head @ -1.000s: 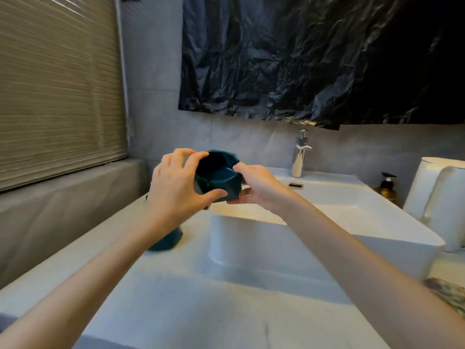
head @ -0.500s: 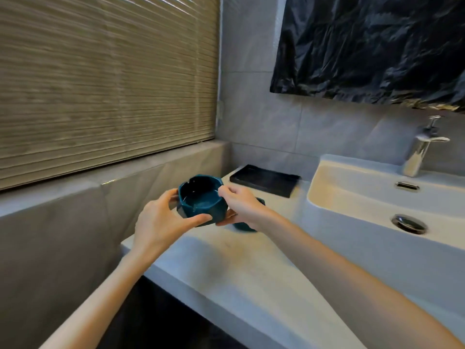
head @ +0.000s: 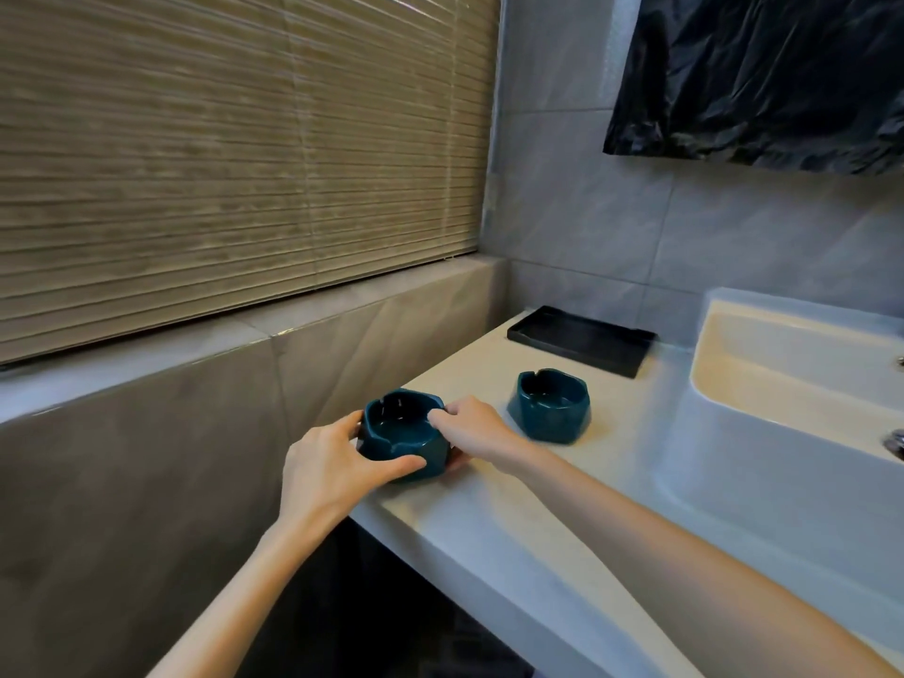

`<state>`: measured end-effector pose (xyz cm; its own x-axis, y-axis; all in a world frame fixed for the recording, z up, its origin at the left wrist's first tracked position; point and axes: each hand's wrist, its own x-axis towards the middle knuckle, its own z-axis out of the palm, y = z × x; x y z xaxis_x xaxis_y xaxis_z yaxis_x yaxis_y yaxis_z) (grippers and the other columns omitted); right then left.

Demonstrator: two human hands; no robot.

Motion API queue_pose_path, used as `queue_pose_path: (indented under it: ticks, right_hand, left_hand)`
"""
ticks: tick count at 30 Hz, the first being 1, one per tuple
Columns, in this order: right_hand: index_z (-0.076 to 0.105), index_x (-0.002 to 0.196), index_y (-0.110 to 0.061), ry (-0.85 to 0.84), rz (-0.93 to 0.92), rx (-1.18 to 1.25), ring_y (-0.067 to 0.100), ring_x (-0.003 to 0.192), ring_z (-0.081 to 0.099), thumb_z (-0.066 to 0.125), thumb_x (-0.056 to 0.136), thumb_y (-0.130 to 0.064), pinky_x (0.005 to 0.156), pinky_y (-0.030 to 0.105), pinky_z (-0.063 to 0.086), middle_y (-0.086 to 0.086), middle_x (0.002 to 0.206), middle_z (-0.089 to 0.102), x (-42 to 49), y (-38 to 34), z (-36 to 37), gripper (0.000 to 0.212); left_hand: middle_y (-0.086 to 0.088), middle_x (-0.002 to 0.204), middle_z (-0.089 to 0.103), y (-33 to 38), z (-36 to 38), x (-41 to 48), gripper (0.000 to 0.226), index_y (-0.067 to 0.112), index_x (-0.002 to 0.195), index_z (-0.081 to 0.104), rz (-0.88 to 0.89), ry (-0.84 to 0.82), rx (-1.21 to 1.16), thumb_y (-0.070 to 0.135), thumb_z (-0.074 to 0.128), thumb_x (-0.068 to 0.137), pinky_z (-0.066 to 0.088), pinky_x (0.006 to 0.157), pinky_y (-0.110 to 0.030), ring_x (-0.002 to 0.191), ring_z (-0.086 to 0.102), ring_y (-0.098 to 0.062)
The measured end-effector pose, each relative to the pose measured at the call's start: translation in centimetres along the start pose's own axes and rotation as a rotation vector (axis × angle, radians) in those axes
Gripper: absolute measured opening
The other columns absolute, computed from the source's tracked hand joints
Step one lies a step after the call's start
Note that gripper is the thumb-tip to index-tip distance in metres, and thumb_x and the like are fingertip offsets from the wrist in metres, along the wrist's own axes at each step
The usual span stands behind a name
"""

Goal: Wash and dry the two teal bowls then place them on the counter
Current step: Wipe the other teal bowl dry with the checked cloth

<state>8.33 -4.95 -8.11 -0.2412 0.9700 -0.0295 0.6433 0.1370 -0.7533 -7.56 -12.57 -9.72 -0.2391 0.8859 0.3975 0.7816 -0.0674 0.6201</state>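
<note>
Two teal bowls with notched rims are on the pale counter (head: pixel 489 521). The nearer teal bowl (head: pixel 402 433) sits upright at the counter's left edge, held between both hands. My left hand (head: pixel 332 469) grips its left side, thumb curled along the front wall. My right hand (head: pixel 469 433) pinches its right rim, fingers over the edge. The second teal bowl (head: pixel 549 404) stands upright and untouched a little further back and to the right.
A black rectangular tray (head: pixel 579 339) lies at the back of the counter by the wall. A white basin (head: pixel 792 384) rises on the right. A tiled ledge (head: pixel 195 354) under window blinds borders the counter's left. Dark open space lies below the counter edge.
Both hands carried the bowl from above the basin leftward and lowered it onto the counter's left edge. The view swung left, bringing the second bowl into plain sight.
</note>
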Motion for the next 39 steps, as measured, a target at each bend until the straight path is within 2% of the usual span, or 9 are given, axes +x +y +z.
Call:
queue_pose_path:
  ticks: [7,13,15,18,20,25,28,34,39]
  right_hand:
    - [0.047,0.065,-0.012,0.006,0.017,-0.044,0.026,0.058,0.058,0.044,0.088,-0.026,0.062,0.030,0.046,0.009,0.065,0.054,1.1,0.4,0.6,0.027]
    - [0.053,0.074,-0.008,-0.009,-0.001,-0.073,0.024,0.057,0.051,0.042,0.092,-0.027,0.055,0.028,0.041,0.012,0.066,0.053,1.1,0.6,0.6,0.029]
    - [0.055,0.078,-0.009,-0.033,-0.011,-0.071,0.020,0.055,0.051,0.042,0.094,-0.030,0.054,0.027,0.042,0.008,0.065,0.052,0.9,0.8,0.2,0.029]
    - [0.066,0.103,-0.016,0.059,-0.100,-0.111,0.016,0.072,0.055,0.047,0.094,-0.040,0.072,0.031,0.048,0.000,0.079,0.056,0.7,1.5,-1.9,0.033]
    - [0.061,0.122,-0.022,0.201,-0.115,-0.147,0.015,0.086,0.057,0.052,0.092,-0.040,0.080,0.029,0.045,0.000,0.099,0.058,0.7,2.4,-4.5,0.037]
    - [0.047,0.129,-0.023,0.407,0.063,-0.170,0.022,0.101,0.054,0.051,0.094,-0.035,0.090,0.033,0.043,0.006,0.128,0.040,0.3,6.0,-10.3,0.038]
    - [0.038,0.137,-0.015,0.362,0.233,-0.135,0.024,0.083,0.059,0.048,0.095,-0.034,0.083,0.035,0.050,0.012,0.137,0.032,0.6,7.7,-11.5,0.047]
    - [0.042,0.124,-0.008,0.216,0.441,0.027,0.029,0.065,0.067,0.048,0.094,-0.031,0.042,0.028,0.052,0.017,0.115,0.055,1.7,8.4,-11.2,0.038]
    - [0.045,0.109,-0.003,0.148,0.547,0.011,0.035,0.081,0.071,0.046,0.091,-0.010,0.074,0.040,0.060,0.019,0.090,0.062,2.2,7.6,-11.7,0.019]
  left_hand:
    - [0.020,0.098,0.070,-0.3,0.4,-0.1,0.068,0.045,0.119,0.059,-0.022,-0.027,0.015,0.068,0.075,0.057,0.049,0.074,-0.029,0.096,0.063,-0.007]
    - [0.020,0.109,0.067,0.0,0.6,-0.3,0.066,0.044,0.123,0.056,-0.071,-0.064,-0.018,0.063,0.074,0.063,0.041,0.073,-0.028,0.108,0.058,-0.012]
    - [0.017,0.119,0.063,0.1,0.6,-0.3,0.077,0.037,0.132,0.050,-0.080,-0.100,0.012,0.067,0.071,0.064,0.043,0.078,-0.031,0.118,0.053,-0.014]
    - [0.006,0.145,0.044,0.3,0.3,-0.1,0.097,0.025,0.148,0.030,-0.082,-0.082,0.051,0.075,0.057,0.069,0.038,0.101,-0.039,0.137,0.032,-0.017]
    - [0.003,0.147,0.041,1.1,0.0,0.6,0.087,0.025,0.149,0.028,-0.012,-0.035,0.016,0.068,0.055,0.077,0.034,0.106,-0.038,0.138,0.029,-0.018]
    - [0.003,0.144,0.044,5.7,2.3,3.5,0.064,0.024,0.145,0.035,0.185,-0.100,-0.053,0.046,0.056,0.090,0.036,0.105,-0.036,0.132,0.040,-0.016]
    - [0.000,0.150,0.038,8.3,5.7,5.9,0.072,0.020,0.148,0.028,0.188,-0.311,-0.034,0.048,0.057,0.089,0.035,0.108,-0.035,0.135,0.038,-0.017]
    - [-0.006,0.154,0.028,10.4,10.3,8.1,0.105,0.011,0.151,0.013,0.032,-0.692,-0.057,0.040,0.078,0.074,0.032,0.106,-0.029,0.139,0.031,-0.020]
    - [-0.003,0.128,0.060,10.3,12.4,8.8,0.081,0.012,0.138,0.047,-0.011,-0.614,-0.274,0.023,0.085,0.066,0.047,0.093,-0.028,0.114,0.057,-0.017]
